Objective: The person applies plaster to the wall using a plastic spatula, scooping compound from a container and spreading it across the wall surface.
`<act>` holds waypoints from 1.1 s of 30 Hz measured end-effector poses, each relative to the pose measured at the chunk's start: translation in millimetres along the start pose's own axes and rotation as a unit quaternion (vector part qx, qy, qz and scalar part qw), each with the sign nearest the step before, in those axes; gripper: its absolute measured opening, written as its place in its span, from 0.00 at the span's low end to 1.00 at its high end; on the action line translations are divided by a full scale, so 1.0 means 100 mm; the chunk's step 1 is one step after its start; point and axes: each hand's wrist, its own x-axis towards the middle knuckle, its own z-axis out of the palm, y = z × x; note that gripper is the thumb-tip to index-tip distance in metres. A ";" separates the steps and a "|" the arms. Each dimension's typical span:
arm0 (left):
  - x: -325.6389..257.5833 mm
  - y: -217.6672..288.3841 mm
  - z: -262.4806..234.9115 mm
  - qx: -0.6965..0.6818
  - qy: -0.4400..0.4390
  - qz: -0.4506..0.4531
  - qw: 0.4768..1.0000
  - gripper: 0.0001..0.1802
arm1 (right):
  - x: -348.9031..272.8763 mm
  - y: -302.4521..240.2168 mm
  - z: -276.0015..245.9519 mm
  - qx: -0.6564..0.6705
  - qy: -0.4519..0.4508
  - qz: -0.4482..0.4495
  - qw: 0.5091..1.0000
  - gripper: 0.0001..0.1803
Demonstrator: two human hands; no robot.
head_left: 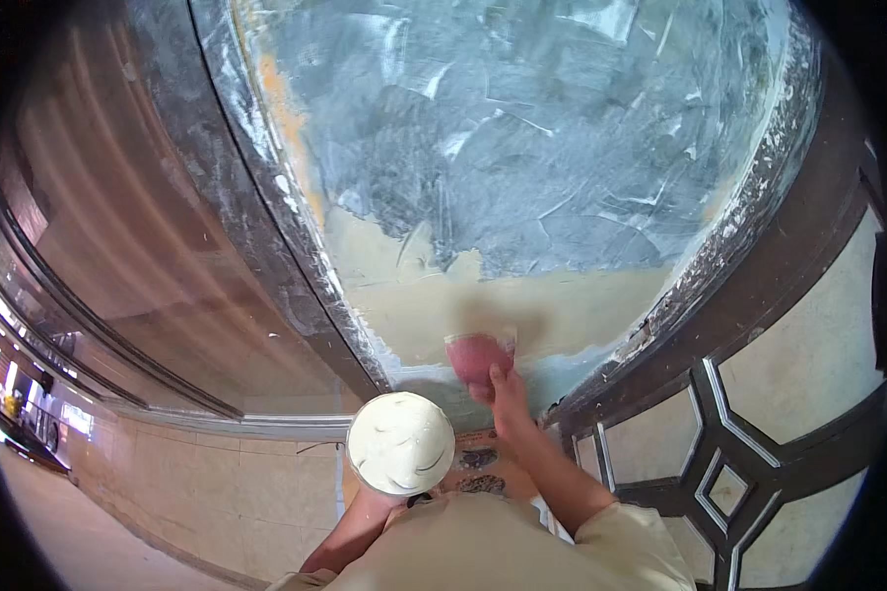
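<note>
My right hand [508,396] is closed around a red putty knife [480,357], its blade edge up against the lower wall. Around the blade lies a band of smooth cream putty [581,310], ragged along its upper edge. Above it the wall [562,158] is blue-grey with pale streaks. Below the blade, a strip of bluish wall still shows. Close to my body, my left hand [373,500] holds up a round tub, filled to the brim with whitish putty [401,443]. The tub's sides and most of the left fingers are hidden beneath it.
A dark, putty-smeared frame [276,227] edges the wall on the left, beside a brown glossy panel [158,236]. On the right stands a dark door or grille [749,483] with pale panes and silver trim. Beige tiles [227,483] cover the floor at the lower left.
</note>
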 end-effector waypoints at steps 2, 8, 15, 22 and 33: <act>0.03 0.04 -0.04 0.015 -0.020 0.026 0.999 0.31 | -0.24 0.10 -0.21 0.021 -0.018 0.101 0.994 0.15; 0.16 0.15 -0.19 -0.318 0.029 -0.085 0.944 0.30 | -0.30 -0.92 -0.08 -0.254 -0.089 -0.057 0.961 0.09; 0.39 0.37 0.06 -0.139 -0.024 -0.046 0.989 0.29 | -0.39 -2.04 0.74 -0.372 -0.304 -0.123 0.868 0.16; 0.34 0.06 -0.15 -0.180 -0.050 -0.032 0.982 0.31 | -0.17 -2.11 1.34 -0.569 -0.406 -0.153 0.699 0.09; 0.30 0.13 -0.19 -0.239 0.015 -0.032 0.970 0.28 | -0.18 -2.12 1.45 -0.511 -0.408 -0.171 0.737 0.15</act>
